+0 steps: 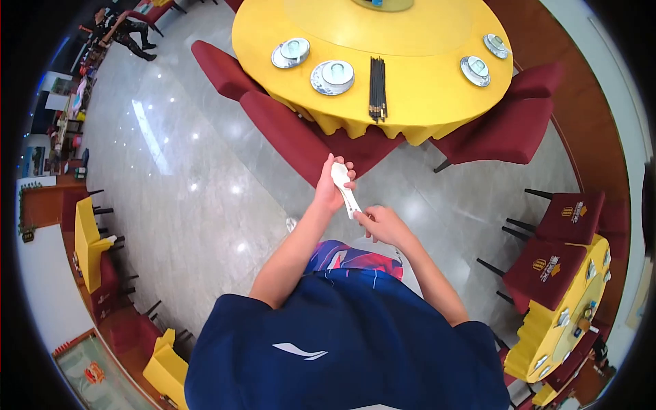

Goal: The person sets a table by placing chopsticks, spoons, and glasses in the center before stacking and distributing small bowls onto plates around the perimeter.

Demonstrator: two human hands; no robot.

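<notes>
Both hands hold white spoons (344, 188); bowls (333, 75) sit on plates.

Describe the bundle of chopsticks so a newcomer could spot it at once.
Find the big round yellow table ahead of the person. Near its front edge lies the bundle of chopsticks, just right of a plate with a bowl. It is the only long, dark, straight thing among round white dishes.

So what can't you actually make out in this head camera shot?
- White spoons, head view: how many, the left hand covers the bowls.
- Handle ends: hidden under the right hand.
- Chopsticks on the yellow table: too small to count.
- Table's far side: cut off by the top edge.
</notes>
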